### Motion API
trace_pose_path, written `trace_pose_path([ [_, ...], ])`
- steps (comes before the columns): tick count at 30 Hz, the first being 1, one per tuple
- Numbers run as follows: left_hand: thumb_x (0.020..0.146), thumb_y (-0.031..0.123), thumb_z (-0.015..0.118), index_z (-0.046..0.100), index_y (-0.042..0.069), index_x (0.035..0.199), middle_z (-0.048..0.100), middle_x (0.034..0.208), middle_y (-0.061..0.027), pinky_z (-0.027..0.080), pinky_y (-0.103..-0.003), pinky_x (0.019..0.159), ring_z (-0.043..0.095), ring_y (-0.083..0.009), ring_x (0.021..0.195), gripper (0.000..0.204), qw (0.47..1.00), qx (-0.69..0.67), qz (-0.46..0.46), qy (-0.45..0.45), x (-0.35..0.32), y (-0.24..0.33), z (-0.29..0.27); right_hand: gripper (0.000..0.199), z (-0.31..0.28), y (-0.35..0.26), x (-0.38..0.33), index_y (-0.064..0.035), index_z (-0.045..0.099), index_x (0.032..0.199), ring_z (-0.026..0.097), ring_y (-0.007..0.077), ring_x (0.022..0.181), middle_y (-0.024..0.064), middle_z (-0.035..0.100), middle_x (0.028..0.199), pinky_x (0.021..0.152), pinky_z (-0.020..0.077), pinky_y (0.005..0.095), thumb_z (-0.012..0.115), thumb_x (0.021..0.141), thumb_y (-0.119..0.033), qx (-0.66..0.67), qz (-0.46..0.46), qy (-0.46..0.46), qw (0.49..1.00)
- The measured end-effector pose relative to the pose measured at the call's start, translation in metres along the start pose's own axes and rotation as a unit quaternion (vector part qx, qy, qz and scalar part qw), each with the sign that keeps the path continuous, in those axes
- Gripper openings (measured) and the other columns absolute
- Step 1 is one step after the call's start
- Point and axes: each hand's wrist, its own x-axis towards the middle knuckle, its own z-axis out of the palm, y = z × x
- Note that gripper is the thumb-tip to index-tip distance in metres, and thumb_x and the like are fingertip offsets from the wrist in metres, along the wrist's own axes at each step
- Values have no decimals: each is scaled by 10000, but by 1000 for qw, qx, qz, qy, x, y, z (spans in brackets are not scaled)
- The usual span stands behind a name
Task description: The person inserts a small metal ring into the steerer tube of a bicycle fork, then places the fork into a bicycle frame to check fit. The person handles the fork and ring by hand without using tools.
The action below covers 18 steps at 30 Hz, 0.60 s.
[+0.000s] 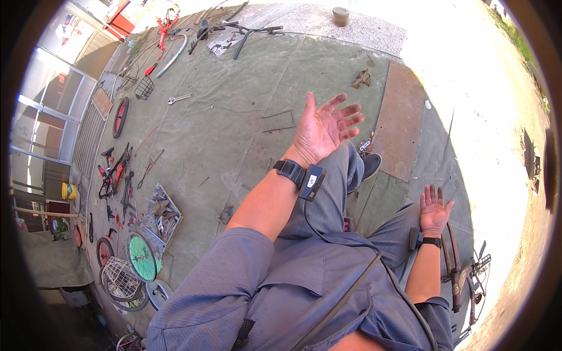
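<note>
1. Left hand [324, 128]: raised over the knee, palm up, fingers spread wide, holding nothing. A black band with a small dark unit is strapped at the wrist.
2. Right hand [434, 209]: lower, at the person's right side, palm open with fingers straight and close together, empty. A black strap circles its wrist.
3. Rusty bicycle frame [453, 272]: nearest the right hand, just beside that forearm; brown, corroded tubing, lying on the ground near the picture's lower right.
4. Grey-green tarp [234, 111]: spread over the ground under the hands, creased and dusty.
5. Wrench [179, 98]: silvery, lying on the tarp, well apart from the left hand.
6. Green-rimmed wheel [142, 257]: at lower left, beside a white wire basket [120, 276].
7. Black wire basket [144, 88]: upper left, near curved metal rims.
</note>
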Motion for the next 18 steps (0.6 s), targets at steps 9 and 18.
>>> trace_pose_path([
  [9, 963, 826, 316, 557, 104, 1397, 628, 1332, -187, 572, -420, 896, 636, -327, 1195, 877, 1000, 0, 1, -5, 0, 0, -1, 701, -7, -1, 2, -66, 508, 1427, 473, 407, 1427, 223, 533, 1491, 1116, 457, 580, 494, 1018, -636, 4, 2, -18, 1000],
  [18, 961, 827, 320, 555, 102, 1396, 625, 1334, -189, 573, -420, 898, 637, -327, 1193, 877, 1000, 3, 2, 0, 0, 0, 0, 705, -5, -1, 1, -65, 511, 1425, 487, 406, 1415, 224, 539, 1487, 1110, 465, 579, 474, 1023, -643, -1, 1, -16, 1000],
])
